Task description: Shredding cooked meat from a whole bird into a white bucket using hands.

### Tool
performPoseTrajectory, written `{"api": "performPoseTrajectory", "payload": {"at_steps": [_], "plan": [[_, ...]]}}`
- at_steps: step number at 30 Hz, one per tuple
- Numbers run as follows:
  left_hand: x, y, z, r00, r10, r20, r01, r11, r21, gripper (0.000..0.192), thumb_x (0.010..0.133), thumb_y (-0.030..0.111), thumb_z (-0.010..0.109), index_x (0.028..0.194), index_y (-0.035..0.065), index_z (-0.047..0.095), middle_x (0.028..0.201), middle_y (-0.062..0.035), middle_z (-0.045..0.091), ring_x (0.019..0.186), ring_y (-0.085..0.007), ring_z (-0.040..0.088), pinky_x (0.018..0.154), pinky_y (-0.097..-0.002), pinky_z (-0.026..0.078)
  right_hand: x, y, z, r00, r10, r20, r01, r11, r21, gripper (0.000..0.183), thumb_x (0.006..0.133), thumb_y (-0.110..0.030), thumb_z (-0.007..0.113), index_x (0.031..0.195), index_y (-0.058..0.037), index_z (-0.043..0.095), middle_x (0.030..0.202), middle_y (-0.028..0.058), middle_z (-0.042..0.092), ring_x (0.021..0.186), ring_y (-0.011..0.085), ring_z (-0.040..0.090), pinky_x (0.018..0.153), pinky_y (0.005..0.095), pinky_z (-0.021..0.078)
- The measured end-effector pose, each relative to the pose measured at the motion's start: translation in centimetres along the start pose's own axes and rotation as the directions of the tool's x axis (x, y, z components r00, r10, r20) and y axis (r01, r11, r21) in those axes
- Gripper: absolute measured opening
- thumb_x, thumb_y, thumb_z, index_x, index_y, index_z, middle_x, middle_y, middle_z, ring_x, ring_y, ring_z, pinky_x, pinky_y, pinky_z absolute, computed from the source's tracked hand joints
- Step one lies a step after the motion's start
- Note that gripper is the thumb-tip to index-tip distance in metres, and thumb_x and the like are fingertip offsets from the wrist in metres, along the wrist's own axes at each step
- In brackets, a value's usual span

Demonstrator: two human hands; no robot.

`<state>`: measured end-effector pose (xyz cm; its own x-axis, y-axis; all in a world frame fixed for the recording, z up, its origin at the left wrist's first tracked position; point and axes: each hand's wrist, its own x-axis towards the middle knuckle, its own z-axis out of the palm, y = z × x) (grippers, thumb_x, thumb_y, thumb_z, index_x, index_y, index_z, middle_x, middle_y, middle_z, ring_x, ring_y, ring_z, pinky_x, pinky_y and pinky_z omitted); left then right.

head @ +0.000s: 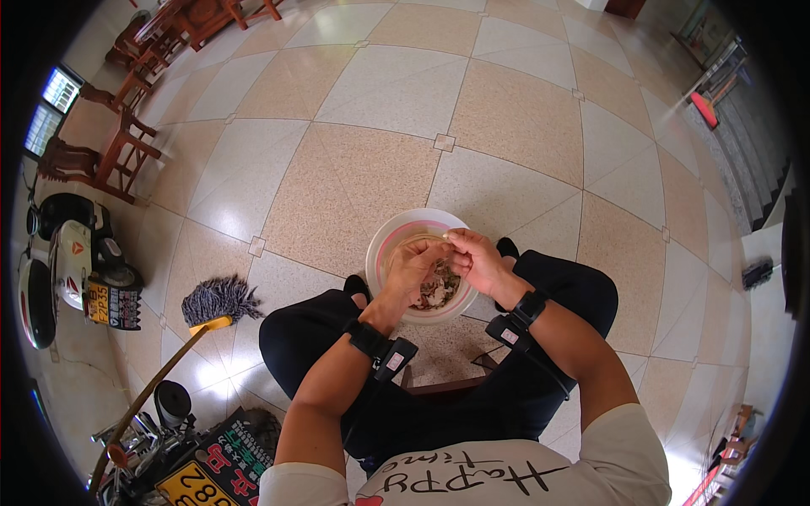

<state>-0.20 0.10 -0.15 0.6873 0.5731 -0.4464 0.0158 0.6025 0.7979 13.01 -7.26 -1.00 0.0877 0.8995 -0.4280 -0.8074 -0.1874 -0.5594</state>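
Note:
A white basin (416, 218) with a pink ring inside its rim stands on the tiled floor between my feet. Small pale and brownish scraps (438, 290) lie in it. My left hand (414, 262) is over the basin's left part, its thumb and fingers drawn together near my other hand. My right hand (474, 258) is above the right part of the rim, with a tiny pale piece pinched at its fingertips. The two hands nearly meet; whether my left fingers grip anything is hidden. Both wrists wear black straps with small devices.
A grey string mop (221, 298) with a yellow head lies left of my knee. Scooters (76, 265) stand at the left, another vehicle (209, 468) at the lower left. Wooden chairs (120, 152) line the upper left. A red broom (704, 110) is by the steps at the right.

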Motion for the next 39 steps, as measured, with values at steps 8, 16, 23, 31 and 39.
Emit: {"api": "performPoseTrajectory", "payload": {"at_steps": [8,16,23,31,39], "plan": [[0.0,0.1,0.9,0.961,0.227,-0.158,-0.205,0.968,0.141,0.012,0.081,0.016,0.061,0.078,0.0054,0.062,0.060,0.0037,0.054,0.049,-0.0012,0.043,0.042,-0.0156,0.032,0.0,-0.3,0.1,0.999,-0.016,-0.052,0.016,1.000,0.009,0.009,0.082,-0.017,0.057,0.078,-0.0115,0.051,0.060,-0.0070,0.037,0.047,0.0039,0.033,0.044,0.0194,0.0281],[0.8,-0.9,0.2,0.916,0.395,-0.073,-0.360,0.888,0.285,0.019,0.078,0.006,0.061,0.096,0.0037,0.065,0.058,0.0086,0.048,0.055,0.0006,0.040,0.047,-0.0167,0.031,-0.2,-0.4,0.2,0.998,-0.007,-0.068,0.008,1.000,0.011,0.009,0.082,-0.016,0.057,0.079,-0.0100,0.051,0.060,-0.0061,0.038,0.048,0.0043,0.034,0.043,0.0197,0.0281],[0.7,-1.0,0.1,0.856,0.510,-0.084,-0.422,0.784,0.455,0.016,0.079,0.006,0.058,0.093,0.0038,0.066,0.059,0.0060,0.052,0.054,0.0003,0.039,0.046,-0.0181,0.032,-0.1,-0.2,0.3,0.998,-0.034,-0.045,0.031,0.997,-0.070,0.012,0.083,-0.018,0.057,0.077,-0.0087,0.053,0.062,-0.0051,0.043,0.048,0.0037,0.032,0.043,0.0189,0.0271],[0.4,-0.5,0.5,0.781,0.622,-0.064,-0.472,0.654,0.592,0.012,0.081,0.010,0.059,0.087,0.0015,0.065,0.059,0.0037,0.055,0.049,-0.0014,0.041,0.043,-0.0197,0.033,0.1,0.0,0.2,0.986,-0.149,-0.071,0.129,0.962,-0.239,0.015,0.082,-0.019,0.061,0.078,-0.0056,0.055,0.060,-0.0053,0.043,0.046,0.0027,0.031,0.041,0.0187,0.0261],[0.5,-0.5,0.3,0.891,0.444,-0.089,-0.419,0.883,0.211,0.020,0.083,0.018,0.059,0.073,0.0015,0.062,0.056,0.0059,0.049,0.048,-0.0002,0.038,0.041,-0.0189,0.028,-0.4,-0.2,1.1,0.954,-0.296,-0.047,0.255,0.884,-0.393,0.013,0.082,-0.014,0.060,0.090,-0.0033,0.058,0.062,-0.0056,0.046,0.048,0.0020,0.036,0.043,0.0174,0.0298]]}}
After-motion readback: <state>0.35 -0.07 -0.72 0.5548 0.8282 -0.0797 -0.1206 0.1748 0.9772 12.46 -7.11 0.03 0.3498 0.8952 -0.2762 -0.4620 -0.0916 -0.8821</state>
